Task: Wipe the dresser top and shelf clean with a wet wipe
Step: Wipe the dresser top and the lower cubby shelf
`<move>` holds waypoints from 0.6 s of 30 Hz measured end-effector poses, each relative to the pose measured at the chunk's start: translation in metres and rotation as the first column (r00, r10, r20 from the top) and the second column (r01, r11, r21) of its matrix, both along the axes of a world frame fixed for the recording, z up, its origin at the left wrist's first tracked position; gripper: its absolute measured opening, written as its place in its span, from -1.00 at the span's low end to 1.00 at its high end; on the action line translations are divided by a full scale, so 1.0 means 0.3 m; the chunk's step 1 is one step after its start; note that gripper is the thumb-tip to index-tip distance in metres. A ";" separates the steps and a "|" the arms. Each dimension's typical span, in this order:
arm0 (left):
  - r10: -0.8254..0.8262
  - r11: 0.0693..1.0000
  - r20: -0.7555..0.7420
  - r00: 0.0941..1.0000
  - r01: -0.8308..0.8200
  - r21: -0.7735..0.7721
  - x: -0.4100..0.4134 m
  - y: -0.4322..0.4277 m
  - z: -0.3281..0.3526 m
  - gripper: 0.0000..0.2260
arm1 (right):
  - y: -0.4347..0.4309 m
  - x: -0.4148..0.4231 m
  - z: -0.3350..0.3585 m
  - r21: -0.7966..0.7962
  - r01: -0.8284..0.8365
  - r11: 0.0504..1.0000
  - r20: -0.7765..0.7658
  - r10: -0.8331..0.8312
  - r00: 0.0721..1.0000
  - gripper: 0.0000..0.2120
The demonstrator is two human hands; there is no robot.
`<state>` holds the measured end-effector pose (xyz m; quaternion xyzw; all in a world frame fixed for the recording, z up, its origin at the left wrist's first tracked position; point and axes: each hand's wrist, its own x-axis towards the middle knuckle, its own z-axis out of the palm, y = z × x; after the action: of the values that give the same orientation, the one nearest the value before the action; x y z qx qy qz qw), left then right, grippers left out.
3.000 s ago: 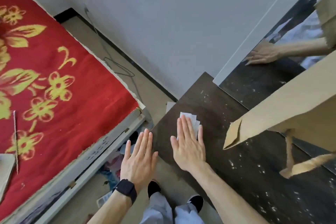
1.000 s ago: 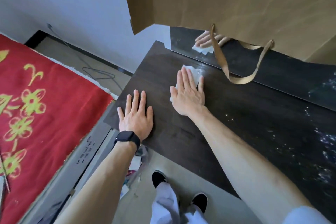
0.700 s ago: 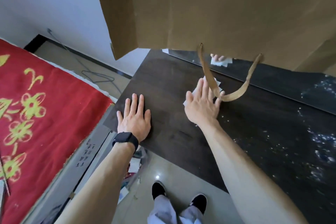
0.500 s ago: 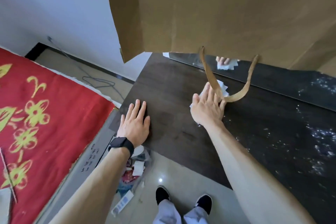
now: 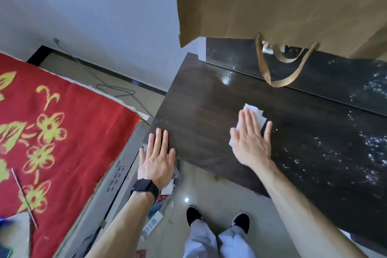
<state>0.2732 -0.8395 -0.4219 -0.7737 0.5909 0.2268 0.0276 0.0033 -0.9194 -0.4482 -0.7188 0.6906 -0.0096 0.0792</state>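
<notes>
- At 9 o'clock lay a red bedspread [image 5: 62,132] with yellow flowers. Dark marks on the grey bed frame [image 5: 117,176] beside it were too blurred to read.
- At 7 o'clock the left hand [image 5: 157,161], a black watch [image 5: 144,187] on its wrist, rested on the near corner of the dresser top [image 5: 199,111]. Its fingers [image 5: 158,138] were straight and held nothing, probably bracing the body.
- At 4 o'clock the right hand [image 5: 250,144] pressed the wet wipe [image 5: 256,114] flat under straight fingers, likely for a broad stroke. White specks [image 5: 372,142] waited at its 3 o'clock.
- At 1 o'clock hung a plain brown paper bag [image 5: 282,0] with no print visible.
</notes>
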 end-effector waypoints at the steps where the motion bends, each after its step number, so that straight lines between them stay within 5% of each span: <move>1: -0.006 1.000 0.005 1.000 0.006 -0.008 0.002 0.003 -0.003 -0.48 | -0.028 -0.047 0.002 0.014 0.084 0.996 -0.011 -0.084 0.996 -0.37; 5: -0.025 0.999 -0.004 1.000 0.024 -0.030 0.011 0.007 -0.015 -0.48 | -0.017 0.083 -0.002 -0.010 0.142 0.990 0.013 -0.142 0.990 -0.38; 11: -0.042 0.999 -0.020 0.999 0.042 -0.011 0.023 0.008 -0.012 -0.49 | 0.211 0.449 0.027 -0.016 -0.362 0.932 0.131 0.361 0.923 -0.42; 18: -0.026 0.999 -0.056 0.998 0.024 -0.041 0.022 0.006 -0.015 -0.48 | 0.185 -0.020 0.011 0.024 0.116 0.993 -0.034 -0.115 0.993 -0.38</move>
<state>0.2799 -0.8376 -0.4265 -0.7599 0.6056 0.2362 -0.0017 -0.0027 -0.8638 -0.4449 -0.6767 0.7323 0.0063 0.0767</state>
